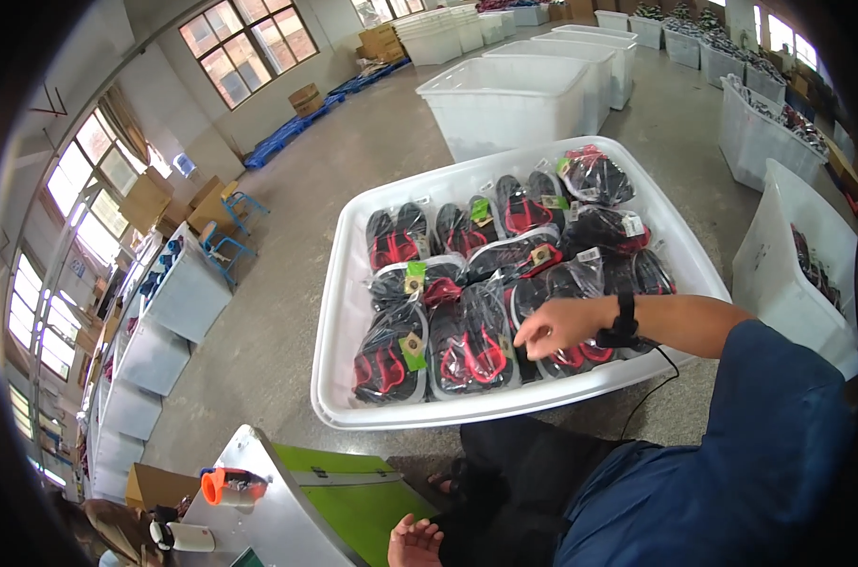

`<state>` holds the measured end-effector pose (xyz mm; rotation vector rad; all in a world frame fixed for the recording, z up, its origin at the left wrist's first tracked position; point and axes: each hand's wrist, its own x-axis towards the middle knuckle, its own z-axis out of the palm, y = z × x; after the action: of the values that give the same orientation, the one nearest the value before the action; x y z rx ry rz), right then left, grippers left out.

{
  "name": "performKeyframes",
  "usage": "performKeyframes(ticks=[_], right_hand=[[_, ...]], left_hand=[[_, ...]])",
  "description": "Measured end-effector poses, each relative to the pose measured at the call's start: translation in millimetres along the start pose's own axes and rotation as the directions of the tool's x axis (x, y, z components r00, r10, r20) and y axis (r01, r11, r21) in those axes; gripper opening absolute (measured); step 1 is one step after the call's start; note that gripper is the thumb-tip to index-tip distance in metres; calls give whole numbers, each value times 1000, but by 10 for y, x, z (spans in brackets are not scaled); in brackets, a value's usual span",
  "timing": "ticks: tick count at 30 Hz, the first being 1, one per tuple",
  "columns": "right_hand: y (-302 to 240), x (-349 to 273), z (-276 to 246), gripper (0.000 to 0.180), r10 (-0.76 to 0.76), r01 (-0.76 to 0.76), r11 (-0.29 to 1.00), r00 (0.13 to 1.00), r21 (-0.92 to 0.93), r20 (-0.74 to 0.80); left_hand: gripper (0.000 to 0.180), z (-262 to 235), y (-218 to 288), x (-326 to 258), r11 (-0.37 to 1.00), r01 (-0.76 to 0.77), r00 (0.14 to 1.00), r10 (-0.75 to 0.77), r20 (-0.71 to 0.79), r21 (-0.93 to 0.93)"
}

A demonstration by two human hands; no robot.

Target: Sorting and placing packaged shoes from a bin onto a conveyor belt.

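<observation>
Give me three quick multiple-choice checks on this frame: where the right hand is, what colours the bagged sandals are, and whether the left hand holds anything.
1. Where is the right hand?
A. Over the bagged sandals in the big white plastic bin
B. On the green board
C. Inside a cardboard box

2. What colours are the clear-bagged sandals?
A. Blue and white
B. Black and red
C. Yellow and green

3. What is the state of the left hand?
A. Gripping a sandal
B. Holding an orange tool
C. Empty, beside the green flat board

Answers: 1 A, the hand reaches down onto the bags in the bin; 2 B, black soles and red straps show through the plastic; 3 C, its fingers curl around nothing.
</observation>
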<state>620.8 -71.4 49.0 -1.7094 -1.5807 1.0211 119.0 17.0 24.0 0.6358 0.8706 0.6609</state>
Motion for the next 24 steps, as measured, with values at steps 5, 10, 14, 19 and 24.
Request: performKeyframes(ticks=[5, 10, 14, 19, 24], right_hand=[[-351, 526, 849, 46, -283, 289, 952, 957, -104, 71], [-538, 828, 1606, 58, -362, 308, 870, 929, -384, -76], [-538, 1089, 1841, 71, -431, 284, 802, 884, -525, -181], [-536, 1167, 1877, 78, -321, 226, 895, 925, -385, -204], [-557, 1213, 1933, 81, -325, 232, 890, 926, -393, -190]], left_hand=[[46, -108, -12, -58, 996, -64, 993, 69, -91, 56], [41, -91, 181, -334, 991, -130, 990, 130, -45, 18], [43, -442, 407, -718, 974, -202, 962, 217, -167, 99], [44, -1200, 773, -1114, 936, -302, 880, 347, -323, 182], [46, -2122, 1300, -1286, 898, -289, 696, 435, -572, 331]])
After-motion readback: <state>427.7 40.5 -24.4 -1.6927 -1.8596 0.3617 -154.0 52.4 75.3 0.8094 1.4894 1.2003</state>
